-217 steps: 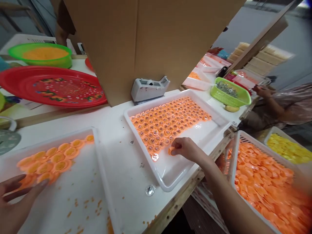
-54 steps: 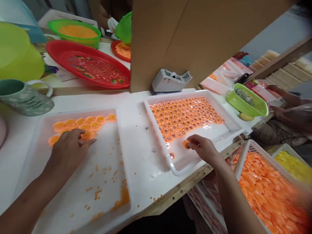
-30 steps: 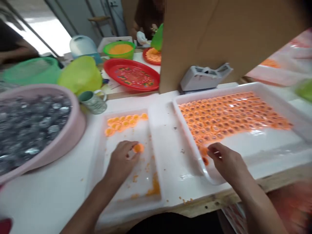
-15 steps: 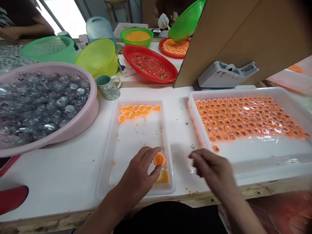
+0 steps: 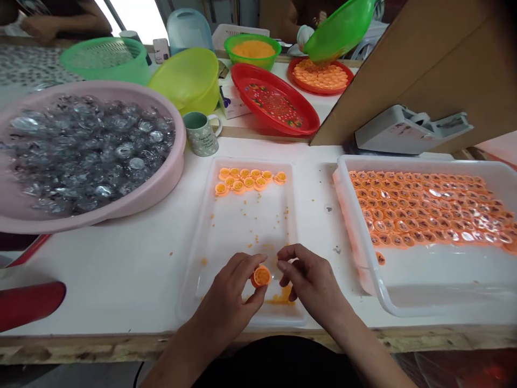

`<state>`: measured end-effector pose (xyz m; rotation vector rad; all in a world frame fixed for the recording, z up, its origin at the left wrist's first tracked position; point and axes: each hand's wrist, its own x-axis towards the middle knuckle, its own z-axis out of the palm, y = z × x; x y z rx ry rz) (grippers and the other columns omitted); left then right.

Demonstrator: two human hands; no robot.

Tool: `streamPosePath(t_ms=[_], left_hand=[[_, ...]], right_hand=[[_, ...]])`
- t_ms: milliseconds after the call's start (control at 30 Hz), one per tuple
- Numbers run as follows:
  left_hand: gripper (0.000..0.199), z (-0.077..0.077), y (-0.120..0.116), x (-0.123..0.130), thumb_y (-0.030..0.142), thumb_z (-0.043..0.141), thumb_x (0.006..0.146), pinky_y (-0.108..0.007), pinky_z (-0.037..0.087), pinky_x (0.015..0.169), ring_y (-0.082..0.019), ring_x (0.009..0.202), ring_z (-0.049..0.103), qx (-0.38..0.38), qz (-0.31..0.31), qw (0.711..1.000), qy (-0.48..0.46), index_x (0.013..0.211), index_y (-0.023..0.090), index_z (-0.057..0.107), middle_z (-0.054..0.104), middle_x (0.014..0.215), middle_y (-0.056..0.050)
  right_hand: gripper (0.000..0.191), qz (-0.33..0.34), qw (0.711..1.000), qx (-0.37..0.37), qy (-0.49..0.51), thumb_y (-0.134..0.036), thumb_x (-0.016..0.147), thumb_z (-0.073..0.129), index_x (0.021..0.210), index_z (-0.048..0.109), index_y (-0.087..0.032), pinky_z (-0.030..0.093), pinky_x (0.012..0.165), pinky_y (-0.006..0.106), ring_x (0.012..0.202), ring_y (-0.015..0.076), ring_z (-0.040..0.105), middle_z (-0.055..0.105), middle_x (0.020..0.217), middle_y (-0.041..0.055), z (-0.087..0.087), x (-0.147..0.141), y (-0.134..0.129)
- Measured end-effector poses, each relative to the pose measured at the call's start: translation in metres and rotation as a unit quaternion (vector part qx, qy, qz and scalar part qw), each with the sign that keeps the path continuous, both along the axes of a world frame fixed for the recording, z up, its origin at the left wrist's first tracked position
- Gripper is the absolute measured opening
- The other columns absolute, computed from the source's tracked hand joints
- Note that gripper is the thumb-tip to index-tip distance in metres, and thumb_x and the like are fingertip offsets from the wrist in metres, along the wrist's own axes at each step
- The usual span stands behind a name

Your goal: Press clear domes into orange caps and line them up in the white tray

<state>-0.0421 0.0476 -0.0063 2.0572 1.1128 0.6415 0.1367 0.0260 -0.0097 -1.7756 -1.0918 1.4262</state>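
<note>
Left hand (image 5: 228,285) pinches 1 round orange plastic cup (image 5: 262,276); right hand (image 5: 317,280)'s hold is unclear; rightward, white rectangular plastic tray (image 5: 377,280) is part-filled.

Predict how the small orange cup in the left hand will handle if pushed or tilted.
The orange cup is probably light, since the left hand pinches it between fingers and thumb. Tilting could spill it: the top looks open, with orange bits inside. Its round rim suggests it may roll if it lands sideways.

Partly legible "is the" on mug (image 5: 202,141)
</note>
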Motion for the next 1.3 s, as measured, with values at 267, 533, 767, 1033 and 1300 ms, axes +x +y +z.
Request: streamPosePath(t_ms=[267, 533, 767, 1033, 1300], left_hand=[[0.039, -0.010, 0.002, -0.021, 0.006, 0.058, 0.081, -0.027, 0.054, 0.076, -0.014, 0.082, 0.062, 0.008, 0.022, 1.000, -0.012, 0.116, 0.023, 0.053, 0.063, 0.094, -0.002], [0.036, -0.014, 0.010, -0.029, 0.005, 0.054, 0.082, -0.026, 0.055, 0.073, -0.015, 0.079, 0.063, 0.047, -0.002, 0.998, -0.033, 0.112, 0.024, 0.054, 0.063, 0.090, -0.002], [0.031, -0.034, 0.020, -0.044, 0.019, 0.061, 0.085, -0.026, 0.057, 0.077, -0.017, 0.084, 0.067, 0.041, 0.038, 0.998, -0.006, 0.114, 0.028, 0.060, 0.065, 0.100, -0.003], [0.021, -0.025, 0.027, -0.029, 0.020, 0.060, 0.085, -0.019, 0.059, 0.066, -0.013, 0.080, 0.067, -0.134, 0.052, 0.974, -0.174, 0.104, 0.029, 0.062, 0.065, 0.102, 0.000], [0.021, -0.011, 0.020, -0.023, 0.017, 0.062, 0.079, -0.023, 0.055, 0.070, -0.010, 0.073, 0.059, -0.228, 0.096, 0.952, -0.179, 0.099, 0.022, 0.063, 0.063, 0.099, -0.001]], right_hand=[[0.012, 0.013, 0.999, -0.049, -0.003, -0.032, 0.086, 0.053, 0.092, 0.056, -0.021, 0.049, 0.035, 0.021, 0.050, 0.0126, 0.059, 0.057, 0.065, -0.0025, -0.004, -0.016, 0.008], [0.010, 0.065, 0.995, -0.036, 0.073, -0.028, 0.083, 0.059, 0.082, 0.057, -0.019, 0.049, 0.042, 0.020, 0.055, 0.0109, 0.059, 0.061, 0.069, -0.0009, -0.005, -0.040, 0.015], [0.012, 0.041, 0.979, 0.113, -0.165, -0.018, 0.085, 0.051, 0.089, 0.062, -0.020, 0.051, 0.051, 0.023, 0.056, 0.0119, 0.063, 0.064, 0.077, 0.0007, -0.010, 0.004, 0.015], [0.022, -0.082, 0.869, 0.179, -0.454, -0.016, 0.085, 0.048, 0.101, 0.063, -0.017, 0.046, 0.088, 0.046, 0.103, 0.0301, 0.057, 0.066, 0.105, 0.0165, -0.054, 0.089, 0.069], [0.022, -0.038, 0.867, 0.173, -0.465, -0.017, 0.083, 0.044, 0.092, 0.064, -0.018, 0.043, 0.087, 0.045, 0.097, 0.0306, 0.054, 0.065, 0.089, 0.0140, -0.079, 0.086, 0.042]])
